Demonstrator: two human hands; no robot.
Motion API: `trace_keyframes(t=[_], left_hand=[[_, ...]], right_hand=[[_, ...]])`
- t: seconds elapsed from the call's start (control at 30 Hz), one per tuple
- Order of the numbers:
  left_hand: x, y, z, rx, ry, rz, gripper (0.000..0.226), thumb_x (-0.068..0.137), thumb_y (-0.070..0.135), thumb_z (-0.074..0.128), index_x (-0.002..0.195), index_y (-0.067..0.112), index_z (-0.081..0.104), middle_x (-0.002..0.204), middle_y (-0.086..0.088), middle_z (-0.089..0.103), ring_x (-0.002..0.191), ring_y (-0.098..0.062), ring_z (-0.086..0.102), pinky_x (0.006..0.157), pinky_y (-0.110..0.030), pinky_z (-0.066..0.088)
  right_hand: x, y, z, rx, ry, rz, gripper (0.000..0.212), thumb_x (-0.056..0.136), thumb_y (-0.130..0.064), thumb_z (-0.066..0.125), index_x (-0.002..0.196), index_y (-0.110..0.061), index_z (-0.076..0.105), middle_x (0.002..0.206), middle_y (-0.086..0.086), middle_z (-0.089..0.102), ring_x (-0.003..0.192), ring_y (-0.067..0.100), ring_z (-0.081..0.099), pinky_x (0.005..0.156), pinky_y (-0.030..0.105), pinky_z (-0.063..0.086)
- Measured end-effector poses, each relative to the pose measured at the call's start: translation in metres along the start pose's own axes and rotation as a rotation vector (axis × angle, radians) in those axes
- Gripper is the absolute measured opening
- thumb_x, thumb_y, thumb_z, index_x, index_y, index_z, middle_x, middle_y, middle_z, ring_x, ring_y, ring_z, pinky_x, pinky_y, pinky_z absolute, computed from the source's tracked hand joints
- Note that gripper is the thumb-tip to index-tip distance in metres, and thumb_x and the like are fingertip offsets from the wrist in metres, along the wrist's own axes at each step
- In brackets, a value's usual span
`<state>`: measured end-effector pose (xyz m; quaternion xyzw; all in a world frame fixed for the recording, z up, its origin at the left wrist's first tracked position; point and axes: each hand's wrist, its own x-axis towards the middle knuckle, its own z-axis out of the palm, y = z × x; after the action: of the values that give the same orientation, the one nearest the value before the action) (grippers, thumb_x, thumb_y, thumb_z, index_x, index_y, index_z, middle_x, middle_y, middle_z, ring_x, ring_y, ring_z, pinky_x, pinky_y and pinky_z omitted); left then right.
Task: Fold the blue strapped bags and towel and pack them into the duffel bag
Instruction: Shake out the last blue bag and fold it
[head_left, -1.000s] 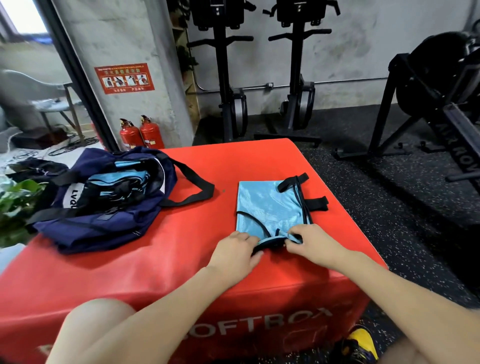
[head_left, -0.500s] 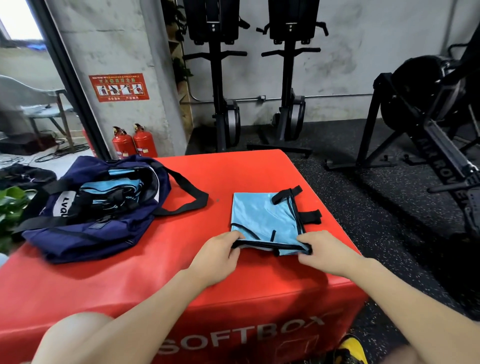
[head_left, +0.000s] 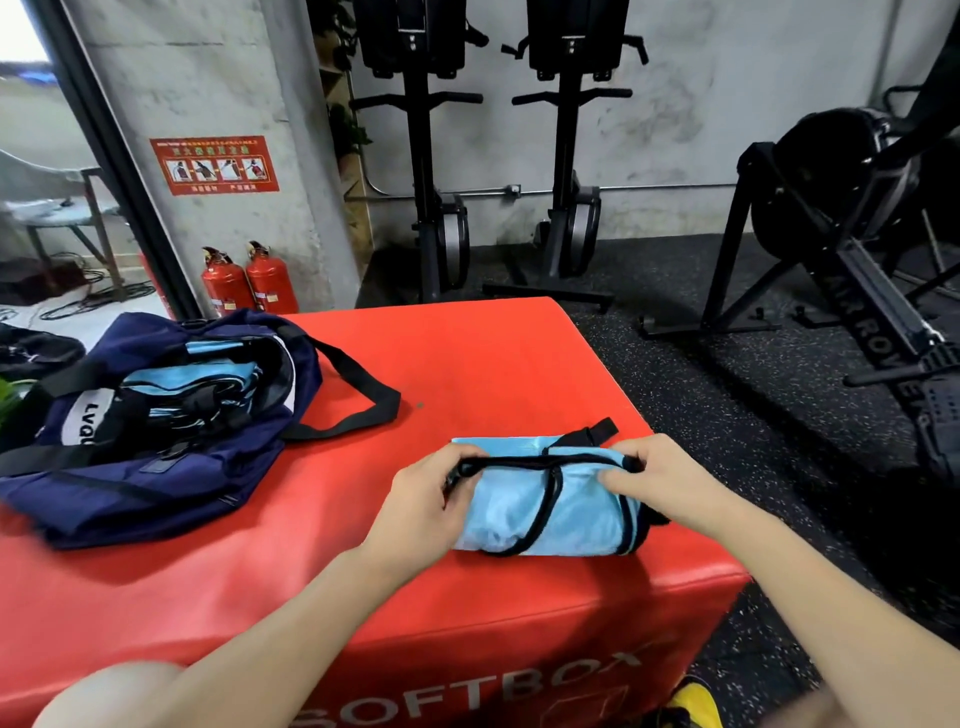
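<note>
Both-hand grip, blue strapped bag (head_left: 545, 506) (crosswise)

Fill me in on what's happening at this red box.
A person is folding a light blue strapped bag on the red soft box. The left hand grips its left end and the right hand pinches the right end, with the near half doubled over the far half. To the left, the navy duffel bag lies open on the box, with light blue fabric already inside. This bag is not yet packed.
</note>
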<state>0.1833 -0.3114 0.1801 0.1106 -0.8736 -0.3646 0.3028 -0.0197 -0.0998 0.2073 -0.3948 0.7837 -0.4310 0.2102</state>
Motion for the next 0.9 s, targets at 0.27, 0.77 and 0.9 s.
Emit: trace_keyframes(t=[0.27,0.77,0.9], left_hand=[[0.038,-0.04,0.022,0.324,-0.197,-0.245,0.041,0.095,0.017,0.049,0.134,0.03,0.049,0.107,0.004,0.065,0.09,-0.02,0.061,0.08,-0.042,0.053],[0.049,-0.062,0.033,0.524,-0.357,-0.222,0.042,0.092,0.025,0.05,0.134,0.029,0.049,0.117,0.005,0.057,0.103,-0.023,0.06,0.082,-0.039,0.052],[0.046,-0.061,0.034,0.532,-0.356,-0.208,0.041,0.094,0.026,0.049,0.135,0.029,0.049,0.119,0.005,0.055,0.101,-0.022,0.061,0.081,-0.038,0.052]], right_hand=[[0.048,0.028,0.013,-0.463,-0.054,0.025,0.015,0.085,-0.034,0.071,0.095,-0.04,0.062,0.08,-0.012,0.067,0.074,0.008,0.062,0.068,0.025,0.046],[0.08,0.032,0.018,-0.695,0.103,0.093,0.036,0.077,-0.063,0.067,0.087,-0.033,0.051,0.08,-0.012,0.065,0.086,0.018,0.063,0.069,0.033,0.046],[0.069,0.029,0.004,-0.686,0.089,0.138,0.066,0.072,-0.094,0.038,0.08,-0.032,0.058,0.096,-0.017,0.056,0.091,0.008,0.057,0.079,0.036,0.044]])
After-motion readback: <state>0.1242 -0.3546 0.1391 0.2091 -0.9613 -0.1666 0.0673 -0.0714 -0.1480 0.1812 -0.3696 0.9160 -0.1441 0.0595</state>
